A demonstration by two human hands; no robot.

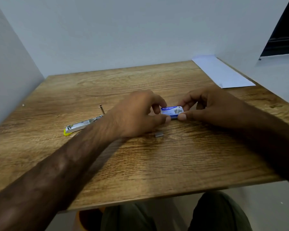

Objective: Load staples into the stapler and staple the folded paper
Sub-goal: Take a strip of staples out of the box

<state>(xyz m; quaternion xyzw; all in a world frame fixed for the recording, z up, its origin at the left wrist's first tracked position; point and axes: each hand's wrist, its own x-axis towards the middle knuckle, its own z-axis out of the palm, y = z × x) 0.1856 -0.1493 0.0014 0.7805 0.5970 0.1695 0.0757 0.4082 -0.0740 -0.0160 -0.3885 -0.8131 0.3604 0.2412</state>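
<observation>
While above the table (pixel 140 164), left hand (pixel 137 112) and right hand (pixel 212 107), fingers (pixel 188 101) tight on staple box (pixel 171 110) ends.

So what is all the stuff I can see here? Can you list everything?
staple box: one, blue and white, middle of the table, pinched at each end by a hand
stapler: one, silver with a yellow tip, lying open on the table's left, partly hidden by the left wrist
staple strip: one, grey, on the table just nearer than the box
paper: one, white, far right corner of the table
table: one, brown wood
orange thing: one, under the table, cannot tell what
legs: two, dark green trousers, below the table
left hand: one, on the box's left end
right hand: one, on the box's right end
</observation>
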